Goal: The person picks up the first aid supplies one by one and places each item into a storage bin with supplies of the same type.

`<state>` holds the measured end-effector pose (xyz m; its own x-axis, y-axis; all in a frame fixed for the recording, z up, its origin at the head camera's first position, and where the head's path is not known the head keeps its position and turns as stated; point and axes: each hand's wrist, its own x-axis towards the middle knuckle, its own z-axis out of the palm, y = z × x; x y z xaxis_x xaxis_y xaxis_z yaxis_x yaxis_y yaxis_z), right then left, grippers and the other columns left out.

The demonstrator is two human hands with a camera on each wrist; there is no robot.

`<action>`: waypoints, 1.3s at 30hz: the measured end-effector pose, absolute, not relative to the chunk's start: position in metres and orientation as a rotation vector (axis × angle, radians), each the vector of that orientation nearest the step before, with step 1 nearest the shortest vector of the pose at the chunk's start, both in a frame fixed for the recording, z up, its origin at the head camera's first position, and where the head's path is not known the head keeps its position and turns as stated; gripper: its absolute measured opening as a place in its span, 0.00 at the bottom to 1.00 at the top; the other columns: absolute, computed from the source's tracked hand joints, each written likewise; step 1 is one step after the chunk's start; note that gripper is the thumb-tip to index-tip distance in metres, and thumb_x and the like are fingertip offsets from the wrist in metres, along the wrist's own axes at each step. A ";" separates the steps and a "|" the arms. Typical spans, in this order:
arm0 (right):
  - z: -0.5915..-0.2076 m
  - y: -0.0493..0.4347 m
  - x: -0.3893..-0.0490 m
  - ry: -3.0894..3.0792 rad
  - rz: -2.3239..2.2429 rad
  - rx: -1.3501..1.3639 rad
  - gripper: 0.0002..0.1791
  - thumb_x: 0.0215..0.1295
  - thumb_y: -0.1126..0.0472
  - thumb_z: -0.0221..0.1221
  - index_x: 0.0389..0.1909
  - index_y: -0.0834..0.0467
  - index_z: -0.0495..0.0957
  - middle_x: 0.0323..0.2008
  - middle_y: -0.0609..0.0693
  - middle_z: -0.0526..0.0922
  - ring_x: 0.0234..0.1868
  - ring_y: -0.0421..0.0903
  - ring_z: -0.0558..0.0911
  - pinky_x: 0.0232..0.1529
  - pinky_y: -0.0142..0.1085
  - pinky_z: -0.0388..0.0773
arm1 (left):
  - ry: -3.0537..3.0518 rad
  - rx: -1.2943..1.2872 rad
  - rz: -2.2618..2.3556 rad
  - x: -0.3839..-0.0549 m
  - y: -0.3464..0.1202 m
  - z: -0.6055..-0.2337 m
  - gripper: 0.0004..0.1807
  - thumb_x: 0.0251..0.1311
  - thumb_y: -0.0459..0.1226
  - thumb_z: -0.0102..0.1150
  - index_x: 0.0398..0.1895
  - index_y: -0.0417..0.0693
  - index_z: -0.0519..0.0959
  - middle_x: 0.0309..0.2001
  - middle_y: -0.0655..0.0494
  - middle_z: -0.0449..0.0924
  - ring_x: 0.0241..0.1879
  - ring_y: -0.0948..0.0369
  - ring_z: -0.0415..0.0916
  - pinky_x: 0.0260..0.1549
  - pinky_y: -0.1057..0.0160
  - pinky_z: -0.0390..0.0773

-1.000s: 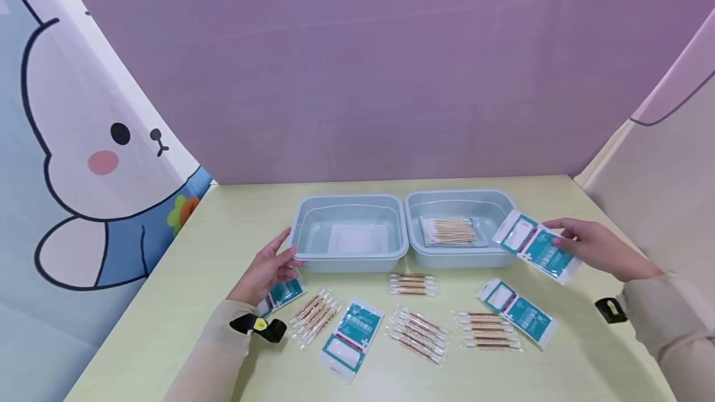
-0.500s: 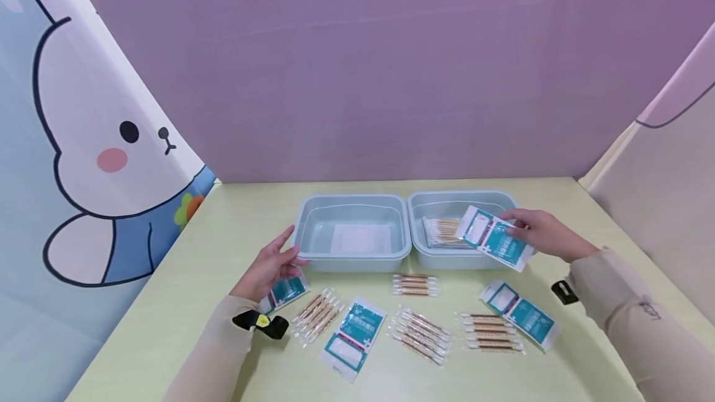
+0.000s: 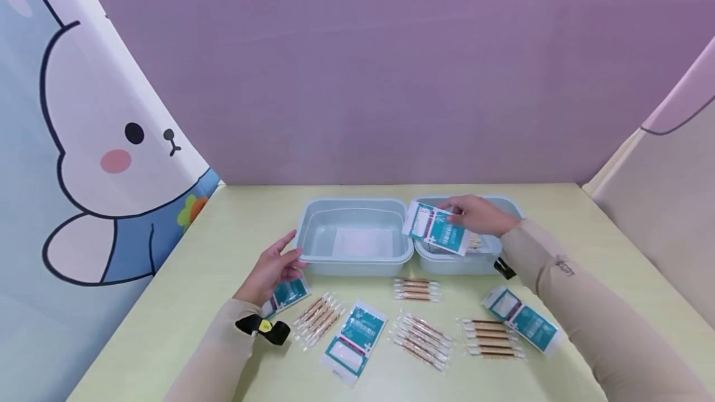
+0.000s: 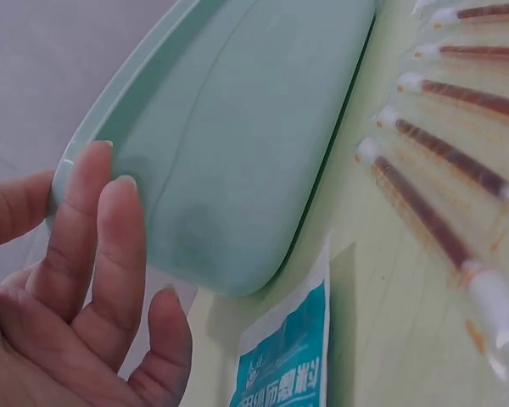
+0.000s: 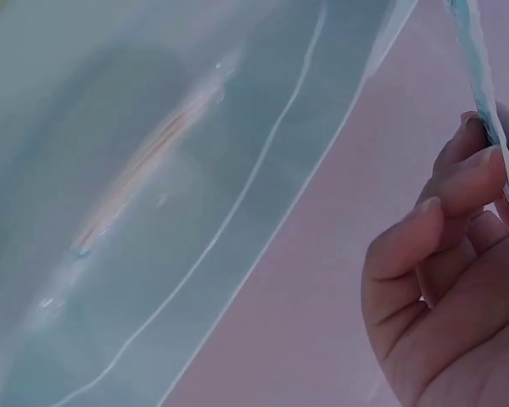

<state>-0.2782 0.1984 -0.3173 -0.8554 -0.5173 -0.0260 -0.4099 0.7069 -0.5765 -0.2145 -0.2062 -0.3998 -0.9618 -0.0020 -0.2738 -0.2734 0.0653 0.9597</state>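
Observation:
In the head view my right hand [image 3: 481,214] pinches a teal-and-white dressing packet [image 3: 441,231] by its right end. The packet hangs in the air over the gap between two light blue trays, its left end just past the left tray's edge. My left hand [image 3: 272,268] touches the front left corner of the left tray [image 3: 353,268], its fingers spread and loosely extended. In the left wrist view the left hand [image 4: 76,280] lies against that tray's rim. A white flat packet [image 3: 363,242] lies in the left tray. The right tray [image 3: 455,263] holds bagged cotton swabs [image 3: 475,242], partly covered.
On the table in front lie more dressing packets, one at centre left [image 3: 354,343], one at right [image 3: 522,320] and one partly behind my left hand [image 3: 287,294]. Several clear bags of brown cotton swabs [image 3: 421,341] lie between them. A purple backdrop stands behind the trays.
My right hand has carried the dressing packet leftward, from the right side of the right tray across to the gap between the trays. My left hand has stayed at the left tray.

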 end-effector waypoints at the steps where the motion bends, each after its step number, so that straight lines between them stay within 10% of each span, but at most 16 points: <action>1: -0.316 0.194 -0.281 2.723 -0.850 -0.764 0.17 0.69 0.70 0.52 0.57 0.68 0.74 0.38 0.56 0.79 0.35 0.49 0.74 0.39 0.41 0.73 | 2.139 -0.277 1.999 -0.215 -0.206 -0.399 0.33 0.71 0.39 0.49 0.76 0.50 0.51 0.24 0.59 0.81 0.22 0.63 0.77 0.32 0.67 0.77; 25: -0.292 0.086 -0.304 2.715 -0.894 -0.605 0.14 0.64 0.67 0.61 0.51 0.60 0.81 0.49 0.58 0.79 0.47 0.54 0.77 0.52 0.44 0.75 | 2.129 -0.234 1.983 -0.214 -0.194 -0.393 0.33 0.71 0.38 0.49 0.76 0.50 0.51 0.25 0.58 0.82 0.21 0.64 0.77 0.31 0.65 0.76; 39: -0.313 0.068 -0.315 2.656 -0.891 -0.435 0.15 0.63 0.68 0.61 0.50 0.58 0.82 0.58 0.56 0.71 0.48 0.53 0.72 0.33 0.36 0.79 | 2.135 -0.301 1.974 -0.212 -0.190 -0.395 0.31 0.71 0.38 0.49 0.75 0.53 0.54 0.25 0.56 0.82 0.21 0.63 0.77 0.31 0.65 0.76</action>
<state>-0.3150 0.0676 -0.3127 -0.9072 -0.3759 -0.1887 -0.1860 0.7610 -0.6215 -0.2123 -0.1902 -0.3953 -0.9552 -0.0024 -0.2959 -0.2952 0.0780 0.9523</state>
